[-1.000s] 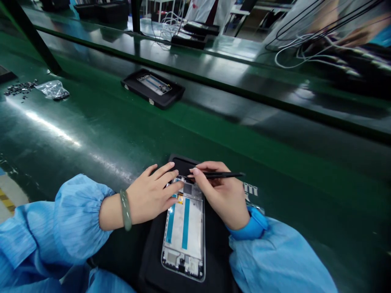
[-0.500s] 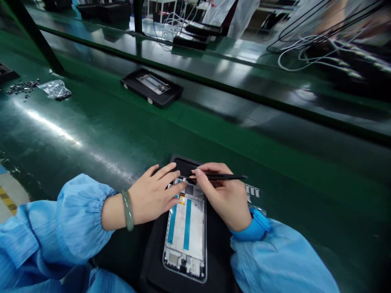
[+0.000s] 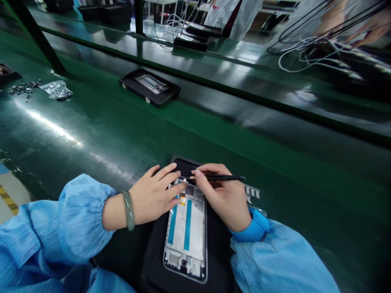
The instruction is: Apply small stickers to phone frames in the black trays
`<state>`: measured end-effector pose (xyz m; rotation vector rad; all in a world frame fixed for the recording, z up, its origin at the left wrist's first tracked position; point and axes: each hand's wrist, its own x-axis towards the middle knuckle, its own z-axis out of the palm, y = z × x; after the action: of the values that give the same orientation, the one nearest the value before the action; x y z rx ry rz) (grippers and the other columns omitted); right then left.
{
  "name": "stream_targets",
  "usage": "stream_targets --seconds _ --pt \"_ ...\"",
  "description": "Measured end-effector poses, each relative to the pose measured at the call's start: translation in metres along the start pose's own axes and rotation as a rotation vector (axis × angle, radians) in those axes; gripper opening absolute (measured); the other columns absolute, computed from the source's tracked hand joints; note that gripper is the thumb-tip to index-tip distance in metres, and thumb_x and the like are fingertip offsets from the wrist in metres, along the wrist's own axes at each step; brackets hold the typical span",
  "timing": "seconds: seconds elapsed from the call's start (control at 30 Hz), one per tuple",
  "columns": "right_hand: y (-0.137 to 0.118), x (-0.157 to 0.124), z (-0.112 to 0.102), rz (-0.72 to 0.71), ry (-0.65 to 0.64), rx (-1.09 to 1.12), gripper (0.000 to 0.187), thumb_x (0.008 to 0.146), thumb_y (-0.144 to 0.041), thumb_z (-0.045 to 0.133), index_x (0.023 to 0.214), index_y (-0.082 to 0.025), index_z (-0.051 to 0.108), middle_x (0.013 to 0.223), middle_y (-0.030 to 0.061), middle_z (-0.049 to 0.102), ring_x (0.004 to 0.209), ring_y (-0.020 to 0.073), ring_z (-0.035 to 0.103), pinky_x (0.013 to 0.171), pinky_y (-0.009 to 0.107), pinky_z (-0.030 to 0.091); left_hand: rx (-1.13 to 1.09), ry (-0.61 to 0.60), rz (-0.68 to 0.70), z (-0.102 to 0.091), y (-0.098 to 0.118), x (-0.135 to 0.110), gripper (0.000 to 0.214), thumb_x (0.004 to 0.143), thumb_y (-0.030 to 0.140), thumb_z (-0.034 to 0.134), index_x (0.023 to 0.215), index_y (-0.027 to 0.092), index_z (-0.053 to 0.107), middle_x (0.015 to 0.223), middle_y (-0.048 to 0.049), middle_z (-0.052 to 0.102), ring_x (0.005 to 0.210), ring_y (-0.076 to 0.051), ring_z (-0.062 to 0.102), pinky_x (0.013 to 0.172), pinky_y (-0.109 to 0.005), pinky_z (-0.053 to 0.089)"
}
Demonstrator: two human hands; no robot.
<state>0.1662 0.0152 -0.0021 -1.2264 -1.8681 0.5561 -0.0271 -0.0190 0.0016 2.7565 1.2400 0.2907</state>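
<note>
A phone frame with two blue strips lies in a black tray right in front of me. My left hand rests flat on the frame's upper left corner, fingers stretched out and pressing it down. My right hand is closed in a pinch on black tweezers, whose tip touches the top edge of the frame next to my left fingertips. Both arms wear blue sleeves, and a green bangle sits on my left wrist.
A second black tray with a phone frame lies farther up the green belt. A plastic bag and scattered small dark parts lie at far left. Cables and dark boxes sit on the far bench.
My hands have stayed at the frame's top edge. The view has shifted slightly, and the tweezers' tip has barely moved.
</note>
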Motion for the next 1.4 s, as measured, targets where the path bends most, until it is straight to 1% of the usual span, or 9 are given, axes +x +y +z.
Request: stream_targets --seconds 0.17,0.27,0.47,0.7,1.03,1.27,1.4 --pt "-0.0011 0.0007 -0.0007 -0.027 -0.004 -0.044 0.008 0.087 -0.029 0.057 0.085 -0.021 0.060 0.079 0.0018 0.063 0.067 0.0163 0.062 0.062 0.029 0.051 0.000 0.002 0.003 -0.0002 0.0005 0.0003 0.037 0.093 0.033 0.049 0.127 0.020 0.047 0.134 -0.0072 0.048 0.136 -0.026 0.028 0.104 -0.048 0.035" --pt "-0.0019 0.0007 -0.0008 -0.041 -0.005 -0.056 0.008 0.087 -0.029 0.057 0.085 -0.021 0.060 0.079 0.0019 0.064 0.069 0.0168 0.063 0.066 0.030 0.052 0.001 0.001 0.000 -0.0002 0.0005 0.0007 0.037 0.093 0.033 0.048 0.128 0.020 0.047 0.134 -0.0075 0.048 0.136 -0.027 0.028 0.104 -0.048 0.035" --pt "0.0002 0.0009 0.0010 0.009 -0.013 -0.027 0.013 0.087 -0.033 0.057 0.086 -0.021 0.061 0.080 0.0026 0.064 0.068 0.0172 0.063 0.064 0.030 0.052 0.007 0.003 0.003 0.0000 0.0004 0.0004 0.038 0.092 0.034 0.050 0.128 0.020 0.047 0.135 -0.0074 0.048 0.136 -0.027 0.028 0.103 -0.048 0.036" --pt "-0.0019 0.0026 0.0015 -0.045 -0.007 -0.046 0.009 0.087 -0.030 0.058 0.084 -0.021 0.061 0.080 0.0018 0.064 0.070 0.0169 0.063 0.067 0.030 0.051 0.000 0.004 -0.004 -0.0001 0.0005 0.0001 0.037 0.093 0.033 0.048 0.128 0.020 0.047 0.135 -0.0076 0.048 0.136 -0.027 0.027 0.104 -0.049 0.035" --pt "-0.0007 0.0022 0.0017 -0.061 -0.013 -0.054 0.011 0.087 -0.031 0.057 0.085 -0.022 0.062 0.081 0.0020 0.065 0.072 0.0186 0.064 0.068 0.032 0.052 0.010 0.010 -0.001 0.0008 0.0003 0.0003 0.039 0.092 0.034 0.051 0.128 0.020 0.047 0.134 -0.0075 0.049 0.136 -0.027 0.028 0.104 -0.048 0.036" --pt "-0.0023 0.0033 0.0024 -0.094 -0.031 -0.073 0.008 0.088 -0.028 0.056 0.086 -0.022 0.061 0.082 0.0013 0.065 0.073 0.0175 0.064 0.069 0.030 0.051 0.002 0.000 -0.005 0.0005 0.0013 0.0005 0.039 0.093 0.034 0.049 0.129 0.020 0.046 0.135 -0.0076 0.047 0.136 -0.027 0.027 0.104 -0.049 0.034" --pt "-0.0035 0.0037 0.0026 -0.066 -0.023 -0.053 0.008 0.087 -0.028 0.057 0.085 -0.022 0.060 0.081 0.0015 0.065 0.071 0.0175 0.064 0.067 0.030 0.052 0.012 -0.004 -0.004 -0.0003 -0.0002 0.0000 0.038 0.093 0.034 0.049 0.128 0.020 0.046 0.135 -0.0078 0.048 0.136 -0.027 0.027 0.104 -0.048 0.035"
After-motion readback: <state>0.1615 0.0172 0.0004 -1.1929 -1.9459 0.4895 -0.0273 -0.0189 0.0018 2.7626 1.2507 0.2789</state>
